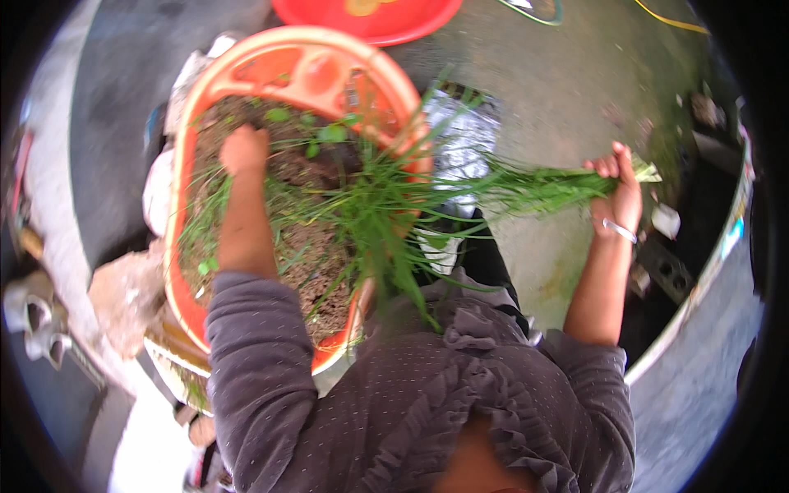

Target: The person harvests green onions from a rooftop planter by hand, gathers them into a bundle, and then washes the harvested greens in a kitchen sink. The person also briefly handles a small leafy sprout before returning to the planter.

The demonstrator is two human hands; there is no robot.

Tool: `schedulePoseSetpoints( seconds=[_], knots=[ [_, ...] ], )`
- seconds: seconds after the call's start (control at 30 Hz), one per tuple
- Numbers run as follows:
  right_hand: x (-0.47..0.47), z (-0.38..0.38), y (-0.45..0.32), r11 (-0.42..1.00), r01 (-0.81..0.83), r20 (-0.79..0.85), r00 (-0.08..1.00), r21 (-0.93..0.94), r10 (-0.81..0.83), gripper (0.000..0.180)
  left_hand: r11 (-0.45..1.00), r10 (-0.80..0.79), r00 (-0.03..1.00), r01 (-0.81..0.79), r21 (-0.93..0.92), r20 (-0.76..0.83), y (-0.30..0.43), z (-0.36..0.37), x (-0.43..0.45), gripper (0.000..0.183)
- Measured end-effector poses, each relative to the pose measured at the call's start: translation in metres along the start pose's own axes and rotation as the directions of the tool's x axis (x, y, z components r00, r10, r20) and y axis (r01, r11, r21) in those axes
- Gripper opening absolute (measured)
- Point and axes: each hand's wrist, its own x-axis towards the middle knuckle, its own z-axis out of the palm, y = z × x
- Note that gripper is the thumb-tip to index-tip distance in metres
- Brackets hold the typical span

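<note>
My right hand (619,188) is closed around a bunch of long, thin green leaves (545,186), which look like chives. Their pale ends stick out past my fingers, while the loose leaf tips reach left over the rim of an orange plastic tub (179,185). Brown soil (317,249) fills much of this tub, with grassy leaves and a few round-leaved seedlings (333,133) growing in it. Down at the soil on the tub's far left side is my left hand (245,150), its fingers curled and blurred. Whether it grips anything is hidden.
Beyond the tub lies a red plastic basin (394,28) with something yellowish inside. A shiny silvery sheet (462,138) rests on the concrete floor (542,92). Rocks (129,296) flank the tub's left side. On the right are a hollow block (666,271) and a curved low edge (696,296).
</note>
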Motion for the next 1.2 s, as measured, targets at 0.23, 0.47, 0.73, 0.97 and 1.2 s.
schedulePoseSetpoints(
  seconds=[0.23, 0.47, 0.73, 0.97, 1.2],
  knots=[
    [-0.004, -0.017, -0.018, 0.950, -0.092, 0.134, 0.990, 0.298, 0.054, 0.022, 0.776, 0.064, 0.956, -0.228, -0.588, -0.286, -0.027, -0.006, -0.007, 0.019],
    [-0.012, -0.031, -0.032, 0.925, -0.138, 0.269, 0.962, 0.353, 0.041, 0.021, 0.159, -0.287, 0.827, -0.458, -0.875, -0.484, -0.039, -0.082, -0.055, 0.013],
    [-0.010, -0.078, -0.038, 0.925, -0.127, 0.217, 0.975, 0.359, 0.049, 0.014, 0.774, -0.318, 0.487, -0.362, -0.520, -0.813, -0.066, -0.181, -0.092, 0.020],
    [-0.016, -0.079, -0.028, 0.942, -0.139, 0.202, 0.976, 0.306, 0.079, 0.014, 0.967, 0.255, 0.947, -0.256, 0.022, -0.194, 0.004, -0.071, -0.033, 0.017],
    [-0.023, -0.071, -0.018, 0.960, -0.155, 0.129, 0.983, 0.232, 0.127, 0.014, 0.917, 0.294, 0.949, -0.313, 0.249, 0.109, 0.006, -0.012, -0.021, 0.019]
  ],
)
